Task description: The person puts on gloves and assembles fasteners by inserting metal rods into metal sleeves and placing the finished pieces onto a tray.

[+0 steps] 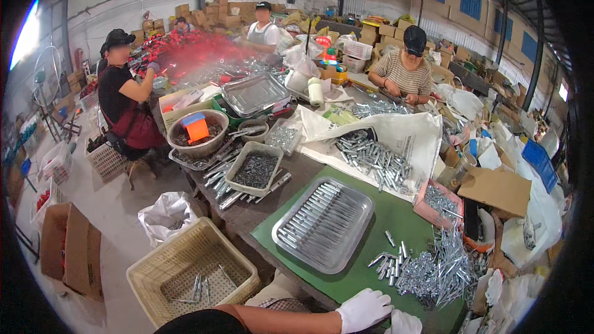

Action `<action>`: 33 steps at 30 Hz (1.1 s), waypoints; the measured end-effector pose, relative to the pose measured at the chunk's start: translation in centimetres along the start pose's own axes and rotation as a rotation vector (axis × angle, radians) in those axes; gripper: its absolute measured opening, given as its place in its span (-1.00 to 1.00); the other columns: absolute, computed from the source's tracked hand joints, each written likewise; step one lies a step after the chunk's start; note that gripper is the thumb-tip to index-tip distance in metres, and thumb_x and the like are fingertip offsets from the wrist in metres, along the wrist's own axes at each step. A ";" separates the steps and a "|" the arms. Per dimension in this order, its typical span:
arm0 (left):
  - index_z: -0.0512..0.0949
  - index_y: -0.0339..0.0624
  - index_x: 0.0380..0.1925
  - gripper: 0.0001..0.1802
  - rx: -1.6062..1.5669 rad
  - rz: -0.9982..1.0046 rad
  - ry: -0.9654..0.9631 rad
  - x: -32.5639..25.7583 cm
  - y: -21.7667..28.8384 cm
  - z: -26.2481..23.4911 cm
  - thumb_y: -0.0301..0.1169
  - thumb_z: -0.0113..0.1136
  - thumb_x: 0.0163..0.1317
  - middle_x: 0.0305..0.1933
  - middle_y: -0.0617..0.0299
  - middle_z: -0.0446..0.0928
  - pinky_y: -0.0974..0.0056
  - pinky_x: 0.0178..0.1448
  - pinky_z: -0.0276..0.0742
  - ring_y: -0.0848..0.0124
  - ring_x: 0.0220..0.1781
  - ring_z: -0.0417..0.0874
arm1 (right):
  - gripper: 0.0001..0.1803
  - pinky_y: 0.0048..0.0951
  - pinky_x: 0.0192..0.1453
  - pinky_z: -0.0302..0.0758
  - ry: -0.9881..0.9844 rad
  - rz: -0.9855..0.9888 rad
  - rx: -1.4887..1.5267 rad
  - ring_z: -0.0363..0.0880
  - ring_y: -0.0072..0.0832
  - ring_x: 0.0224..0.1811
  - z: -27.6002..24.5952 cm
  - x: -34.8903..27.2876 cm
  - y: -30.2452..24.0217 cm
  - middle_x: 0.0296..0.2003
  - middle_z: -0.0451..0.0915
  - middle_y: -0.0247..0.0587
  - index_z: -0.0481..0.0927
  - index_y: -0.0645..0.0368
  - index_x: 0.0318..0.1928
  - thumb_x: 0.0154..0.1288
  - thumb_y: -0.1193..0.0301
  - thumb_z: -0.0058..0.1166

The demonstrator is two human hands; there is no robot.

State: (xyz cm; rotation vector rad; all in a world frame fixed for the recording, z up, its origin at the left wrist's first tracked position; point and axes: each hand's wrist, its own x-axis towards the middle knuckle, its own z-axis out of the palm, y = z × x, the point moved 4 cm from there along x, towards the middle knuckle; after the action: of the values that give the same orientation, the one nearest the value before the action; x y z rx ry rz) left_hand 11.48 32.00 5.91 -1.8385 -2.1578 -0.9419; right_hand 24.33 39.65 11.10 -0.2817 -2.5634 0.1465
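Observation:
My left hand (365, 310), in a white glove, reaches in from the lower edge with its fingers bent and drawn together toward the other hand. What they hold, if anything, is hidden. Beside it, my right hand (405, 322), also white-gloved, is mostly cut off by the frame's edge, so its fingers do not show clearly. Just beyond both lie loose silver metal sleeves (391, 266), a heap of small shiny hardware (416, 277) and a pile of long thin bolts (451, 269). A metal tray (351, 244) holds rows of silver anchor bolts (315, 213) on the green mat (391, 213).
A beige plastic basket (145, 272) with a few bolts stands at lower left. Past the tray are a bin of dark screws (255, 170) and a white sack (427, 142) under metal sleeves. A pink bin (427, 210) and cardboard (495, 190) crowd the right. Several people work across the table.

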 end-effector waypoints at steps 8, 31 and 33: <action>0.67 0.14 -0.27 -0.82 0.020 0.008 -0.041 -0.4 0.4 0.4 -0.17 0.21 0.16 -0.25 0.28 0.55 0.06 -0.09 0.46 0.23 -0.15 0.59 | -0.65 0.01 0.08 0.55 -0.038 0.050 0.041 0.65 0.04 -0.04 0.5 -1.5 0.1 -0.12 0.70 0.06 0.67 0.22 0.08 0.29 0.48 0.12; 0.58 -0.04 -0.31 -0.86 0.069 0.120 0.023 1.1 -2.2 -7.6 -0.31 0.17 0.15 -0.32 0.26 0.50 0.14 -0.12 0.60 0.28 -0.21 0.65 | -0.77 -0.24 0.18 0.54 0.386 0.623 0.079 0.65 -0.18 0.00 2.2 -4.6 7.1 -0.06 0.71 -0.04 0.68 0.35 0.03 0.46 0.58 0.05; 0.61 -0.08 -0.32 -0.86 0.204 0.075 0.074 0.6 -5.5 -11.7 -0.34 0.19 0.12 -0.35 0.24 0.54 0.13 -0.16 0.64 0.23 -0.25 0.67 | -0.77 -0.23 0.17 0.54 0.377 0.594 0.066 0.65 -0.18 -0.01 2.5 -4.7 7.0 -0.07 0.71 -0.04 0.69 0.35 0.02 0.45 0.58 0.05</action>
State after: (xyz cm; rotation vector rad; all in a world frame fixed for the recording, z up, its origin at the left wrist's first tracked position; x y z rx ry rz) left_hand 3.05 25.83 13.45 -1.7460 -2.0417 -0.7329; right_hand 28.01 45.28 5.44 -0.9444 -2.0324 0.3574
